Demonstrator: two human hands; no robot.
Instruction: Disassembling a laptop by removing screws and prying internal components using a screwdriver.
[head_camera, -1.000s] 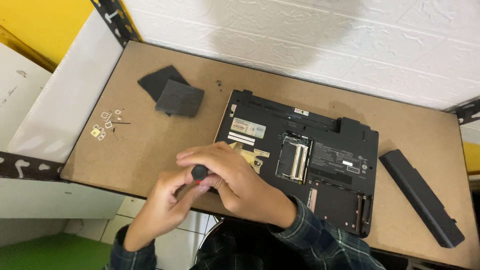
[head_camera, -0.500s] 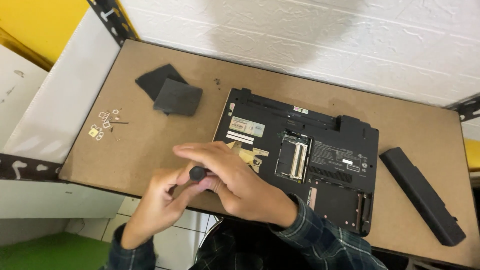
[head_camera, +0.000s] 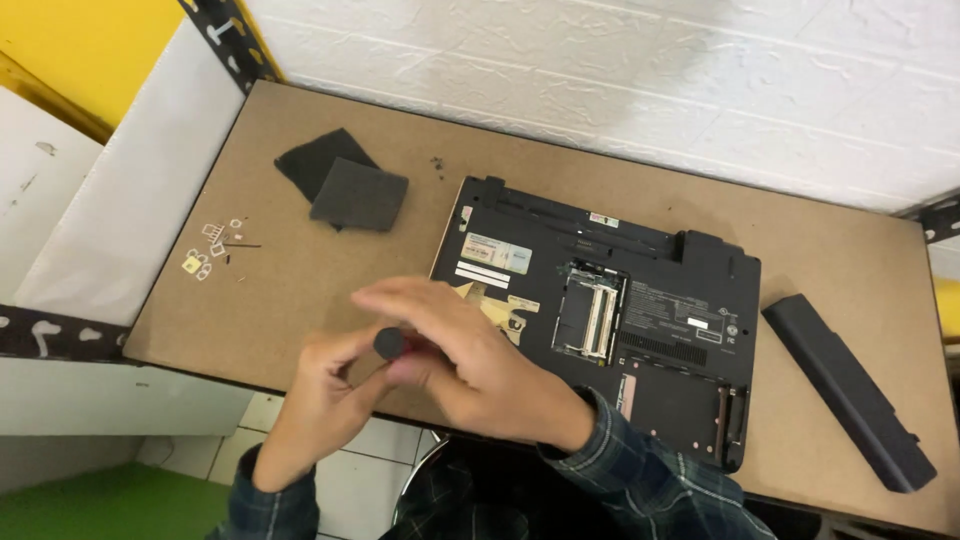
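Holding a small black round-ended tool handle (head_camera: 389, 342), likely a screwdriver, between both hands at the near edge of the brown fibreboard tabletop (head_camera: 300, 290)

- left hand (head_camera: 325, 385): fingers curled up under the handle, loosely pinching it from the near-left side
- right hand (head_camera: 470, 360): curled over it from the right, fingers wrapped round the shaft part. Motion blur on the fingertips, so can't tell the exact grip
- handle's round end faces up toward the camera; long axis runs roughly down and away under the right hand. Tip hidden, can't tell where it points
- black laptop flipped underside-up (head_camera: 610, 310) sits just right of the hands, long side left-right, memory bay open in the middle. Right hand overlaps its near-left corner and is clearly the nearer one to it; left hand is off the laptop, over bare board
- long black battery pack (head_camera: 850, 390) lies far right, angled, well apart from both hands
- two dark grey flat cover panels (head_camera: 345, 180) stacked far left, one partly over the other
- cluster of small screws and light bits (head_camera: 215, 250) at the left edge, well apart from the hands
- white brick wall (head_camera: 650, 70) behind
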